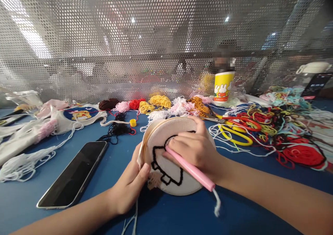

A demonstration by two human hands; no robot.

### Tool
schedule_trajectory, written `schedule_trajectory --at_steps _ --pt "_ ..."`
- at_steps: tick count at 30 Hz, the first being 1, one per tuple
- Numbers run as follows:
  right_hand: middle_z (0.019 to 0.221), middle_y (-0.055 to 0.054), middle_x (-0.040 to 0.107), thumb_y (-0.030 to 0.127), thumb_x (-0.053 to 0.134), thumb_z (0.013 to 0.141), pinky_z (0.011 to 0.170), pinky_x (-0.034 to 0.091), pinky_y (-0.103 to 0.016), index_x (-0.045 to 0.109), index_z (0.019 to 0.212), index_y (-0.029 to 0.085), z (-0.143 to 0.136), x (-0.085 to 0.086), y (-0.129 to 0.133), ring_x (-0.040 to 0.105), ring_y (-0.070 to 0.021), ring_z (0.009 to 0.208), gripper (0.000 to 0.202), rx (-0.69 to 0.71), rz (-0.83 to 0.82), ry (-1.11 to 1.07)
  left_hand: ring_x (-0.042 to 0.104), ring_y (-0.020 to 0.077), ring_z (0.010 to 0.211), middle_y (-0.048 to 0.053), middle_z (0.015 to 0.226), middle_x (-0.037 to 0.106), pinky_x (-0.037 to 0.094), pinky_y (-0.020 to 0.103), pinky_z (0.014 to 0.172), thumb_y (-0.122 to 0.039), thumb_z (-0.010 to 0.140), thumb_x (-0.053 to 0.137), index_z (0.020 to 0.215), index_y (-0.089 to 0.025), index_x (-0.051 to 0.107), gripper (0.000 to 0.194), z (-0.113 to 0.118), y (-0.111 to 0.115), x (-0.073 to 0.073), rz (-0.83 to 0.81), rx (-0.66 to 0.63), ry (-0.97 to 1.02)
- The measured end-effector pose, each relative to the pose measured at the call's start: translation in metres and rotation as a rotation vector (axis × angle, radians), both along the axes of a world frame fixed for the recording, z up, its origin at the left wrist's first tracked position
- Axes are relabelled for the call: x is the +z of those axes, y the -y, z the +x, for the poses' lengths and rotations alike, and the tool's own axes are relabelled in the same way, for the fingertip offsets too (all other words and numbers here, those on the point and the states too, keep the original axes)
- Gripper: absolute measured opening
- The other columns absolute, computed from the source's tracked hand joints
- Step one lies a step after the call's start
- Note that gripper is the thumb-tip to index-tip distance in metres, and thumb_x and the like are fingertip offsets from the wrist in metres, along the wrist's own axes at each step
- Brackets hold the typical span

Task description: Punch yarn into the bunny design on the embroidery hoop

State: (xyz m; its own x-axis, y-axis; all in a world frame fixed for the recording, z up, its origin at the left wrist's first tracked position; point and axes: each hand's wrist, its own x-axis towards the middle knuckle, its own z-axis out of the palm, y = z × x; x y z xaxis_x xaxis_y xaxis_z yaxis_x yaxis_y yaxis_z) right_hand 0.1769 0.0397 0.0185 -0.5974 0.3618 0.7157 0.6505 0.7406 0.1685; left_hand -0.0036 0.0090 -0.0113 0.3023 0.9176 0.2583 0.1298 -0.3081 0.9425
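Observation:
A round embroidery hoop (147, 141) with white cloth is tilted up above the blue table. Black yarn outlines (154, 153) run across the cloth. My left hand (131, 179) grips the hoop's left edge, thumb in front and fingers hidden behind. In my right hand (194, 151) is a pink punch needle pen (194, 169), its tip end hidden by the fingers near the cloth. White yarn (216, 203) hangs out of the pen's rear end. Some of the right fingers rest over the cloth and the hoop's top edge.
A black phone (74, 174) lies at the left. Yellow-handled scissors (236, 134) and tangled colourful yarn (304, 150) are at the right. Yarn bundles (160, 101) line the back, beside a yellow cup (223, 86). Behind stands a perforated metal screen (156, 27).

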Motion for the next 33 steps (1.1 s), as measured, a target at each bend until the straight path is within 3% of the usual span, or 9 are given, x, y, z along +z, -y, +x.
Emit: schedule_trajectory --at_steps 4,7,12,15,20,24,28,33 --pt "0.053 0.007 0.055 0.03 0.049 0.077 0.09 0.013 -0.039 0.047 0.064 0.017 0.001 -0.006 -0.004 0.053 -0.0088 0.054 0.019 -0.123 -0.107 -0.089 0.048 0.0215 0.105 0.007 0.117 0.05 0.039 0.036 0.089 -0.03 0.079 0.047 0.121 -0.023 0.026 0.047 0.004 -0.007 0.0 -0.2 -0.071 0.173" --pt "0.055 0.007 0.056 0.034 0.053 0.074 0.088 0.016 -0.039 0.048 0.069 0.017 0.0 -0.011 -0.008 0.055 -0.0095 0.056 0.018 -0.211 -0.24 -0.17 0.057 0.0169 0.084 0.004 0.093 0.061 0.045 0.031 0.076 -0.025 0.078 0.049 0.106 -0.02 0.037 0.031 0.006 -0.011 -0.002 -0.32 -0.072 0.247" --pt "0.061 0.008 0.058 0.028 0.057 0.071 0.092 0.014 -0.04 0.05 0.072 0.02 0.0 -0.012 -0.007 0.056 -0.0094 0.063 0.01 -0.171 -0.341 -0.219 0.057 0.0166 0.083 0.003 0.088 0.062 0.044 0.03 0.076 -0.026 0.079 0.048 0.098 -0.019 0.042 0.022 0.004 -0.011 -0.001 -0.3 -0.126 0.235" --pt "0.065 0.007 0.06 0.02 0.054 0.072 0.096 0.01 -0.044 0.051 0.071 0.02 0.003 -0.005 0.002 0.057 -0.0086 0.064 0.003 -0.069 -0.374 -0.258 0.056 0.0173 0.087 0.004 0.096 0.06 0.043 0.031 0.08 -0.027 0.078 0.05 0.102 -0.02 0.041 0.026 0.006 -0.003 0.002 -0.305 -0.158 0.217" --pt "0.066 0.003 0.059 0.008 0.046 0.071 0.099 0.011 -0.049 0.051 0.073 0.017 0.014 0.0 0.021 0.055 -0.0085 0.063 0.01 0.107 -0.407 -0.219 0.047 0.0203 0.105 0.004 0.117 0.05 0.036 0.036 0.092 -0.028 0.077 0.05 0.117 -0.026 0.034 0.042 0.014 0.021 0.004 -0.399 -0.234 0.162" --pt "0.067 0.002 0.058 0.011 0.048 0.074 0.1 0.02 -0.047 0.05 0.078 0.017 0.023 -0.007 0.033 0.054 -0.0091 0.063 0.007 0.166 -0.408 -0.271 0.037 0.0224 0.116 0.003 0.127 0.041 0.029 0.04 0.098 -0.029 0.077 0.048 0.123 -0.028 0.031 0.049 0.017 0.033 0.005 -0.387 -0.278 0.074" --pt "0.068 0.003 0.056 0.02 0.051 0.076 0.099 0.025 -0.045 0.047 0.08 0.019 0.03 -0.012 0.04 0.054 -0.0092 0.064 0.006 0.207 -0.437 -0.413 0.031 0.0237 0.12 0.002 0.13 0.038 0.023 0.043 0.101 -0.028 0.077 0.048 0.123 -0.03 0.032 0.049 0.015 0.03 0.006 -0.308 -0.285 -0.002" --pt "0.065 0.003 0.051 0.016 0.045 0.077 0.097 0.03 -0.044 0.043 0.083 0.018 0.034 -0.011 0.042 0.054 -0.0096 0.064 0.007 0.248 -0.554 -0.485 0.033 0.0257 0.119 0.003 0.128 0.041 0.029 0.047 0.098 -0.028 0.078 0.048 0.125 -0.03 0.03 0.05 0.014 0.027 0.006 -0.382 -0.312 0.025"
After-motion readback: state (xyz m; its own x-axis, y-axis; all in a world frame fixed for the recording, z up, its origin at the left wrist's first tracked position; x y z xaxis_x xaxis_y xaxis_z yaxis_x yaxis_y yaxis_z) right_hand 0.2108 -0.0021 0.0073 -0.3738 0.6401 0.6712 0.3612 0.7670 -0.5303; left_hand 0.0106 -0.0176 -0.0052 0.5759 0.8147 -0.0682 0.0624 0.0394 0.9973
